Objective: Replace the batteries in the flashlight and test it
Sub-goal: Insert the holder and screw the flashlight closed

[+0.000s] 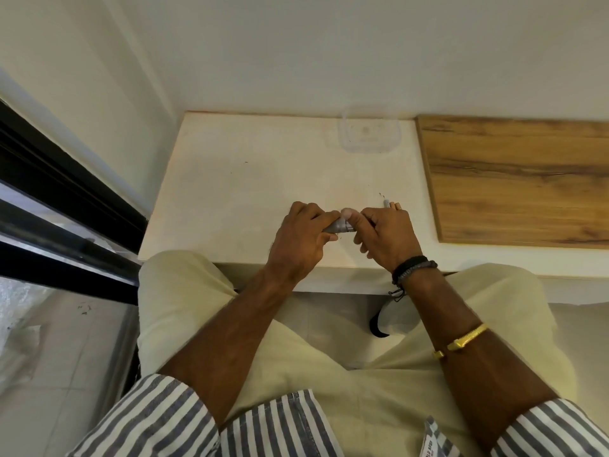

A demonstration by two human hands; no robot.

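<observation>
Left hand (296, 239) curls round the flashlight (339, 226) over the table's (247, 166) near edge, and right hand (385, 235) pinches its end. Looks like cap-twisting. Batteries (391, 204) wait on the table, so next up: a firm counter-twist.

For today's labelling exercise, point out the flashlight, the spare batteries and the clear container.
flashlight (340, 226): head view, exposed grey barrel.
batteries (391, 204): head view, visible ends.
clear container (365, 149): head view, near rim.

clear container (368, 135) on white table (250, 179); wooden board (520, 179) beside
</observation>
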